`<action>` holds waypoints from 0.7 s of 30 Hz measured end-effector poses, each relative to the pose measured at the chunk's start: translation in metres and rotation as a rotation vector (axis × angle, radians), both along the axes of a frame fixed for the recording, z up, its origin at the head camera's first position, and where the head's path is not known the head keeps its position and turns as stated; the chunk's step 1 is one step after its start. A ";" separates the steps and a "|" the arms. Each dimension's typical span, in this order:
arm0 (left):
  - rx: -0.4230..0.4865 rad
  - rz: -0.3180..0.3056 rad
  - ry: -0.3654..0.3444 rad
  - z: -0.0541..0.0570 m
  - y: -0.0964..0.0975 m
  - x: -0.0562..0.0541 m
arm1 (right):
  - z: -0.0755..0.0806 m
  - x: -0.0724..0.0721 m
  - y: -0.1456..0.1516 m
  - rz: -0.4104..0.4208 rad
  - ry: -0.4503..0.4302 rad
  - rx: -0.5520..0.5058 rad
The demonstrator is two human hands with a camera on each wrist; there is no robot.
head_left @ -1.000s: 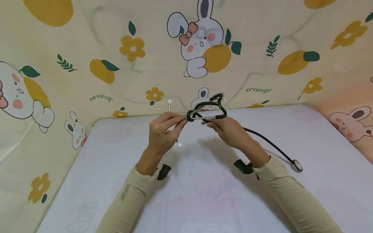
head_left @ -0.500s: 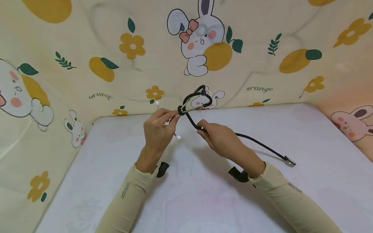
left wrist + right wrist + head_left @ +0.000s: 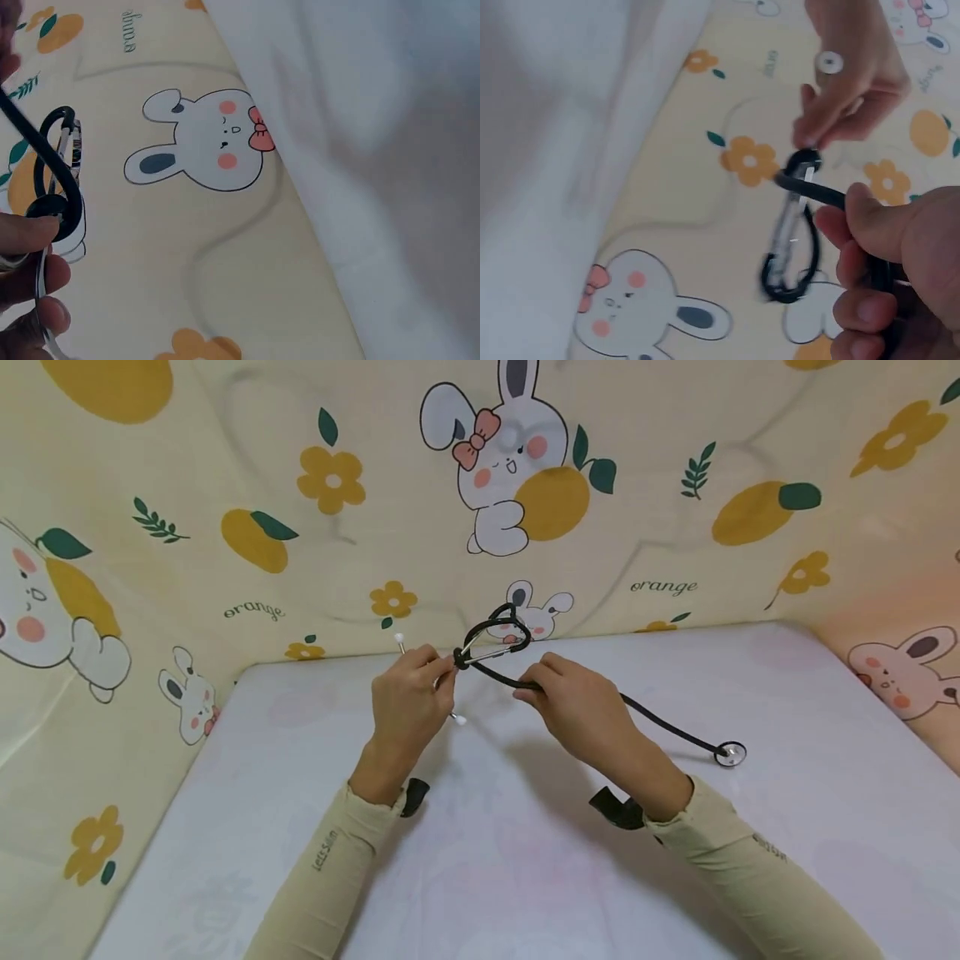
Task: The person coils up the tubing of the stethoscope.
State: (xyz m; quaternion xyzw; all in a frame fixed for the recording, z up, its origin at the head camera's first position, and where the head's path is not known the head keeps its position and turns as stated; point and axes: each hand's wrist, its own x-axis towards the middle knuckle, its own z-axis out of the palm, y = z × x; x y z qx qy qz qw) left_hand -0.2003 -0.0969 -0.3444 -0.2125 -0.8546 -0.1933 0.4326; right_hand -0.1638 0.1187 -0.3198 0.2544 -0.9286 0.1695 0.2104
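A stethoscope with black tubing (image 3: 667,725) hangs between my two hands above the table. My left hand (image 3: 409,706) pinches its metal ear tubes right beside the black wrapped spot (image 3: 461,658) in the tubing. White ear tips (image 3: 399,637) stick out on both sides of that hand. Beyond the fingertips, black tubing and metal form a loop (image 3: 810,247) in the right wrist view. My right hand (image 3: 581,702) grips the tubing a short way to the right. From there the tubing runs down to the round chest piece (image 3: 730,754) at the right.
A white cloth covers the table (image 3: 480,860). Behind it and at both sides stands a cream backdrop (image 3: 660,443) printed with rabbits, oranges and flowers. Black pieces (image 3: 618,810) show at both wrists, by the beige sleeves (image 3: 315,868).
My right hand has moved away from the loop along the tubing, down and slightly right. The left hand has shifted slightly left with the ear tubes. The chest piece has swung left and up.
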 end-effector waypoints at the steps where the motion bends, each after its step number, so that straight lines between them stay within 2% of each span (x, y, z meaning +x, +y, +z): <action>1: -0.014 0.000 -0.005 -0.001 0.000 0.000 | 0.002 0.000 0.001 0.013 0.003 0.002; 4: -0.064 -0.020 -0.011 -0.003 0.003 0.000 | 0.005 0.002 0.002 0.061 0.026 0.016; 9: -0.191 -0.087 0.029 0.000 0.011 0.005 | 0.013 0.003 0.003 0.133 0.067 0.001; 14: -0.357 -0.164 0.060 -0.002 0.019 0.010 | 0.013 0.001 0.006 0.182 0.006 -0.048; 19: -0.482 -0.252 0.092 0.000 0.024 0.013 | 0.013 -0.007 0.014 0.162 -0.061 -0.136; 21: -0.501 -0.311 0.098 0.001 0.025 0.014 | 0.014 -0.010 0.019 0.156 -0.071 -0.178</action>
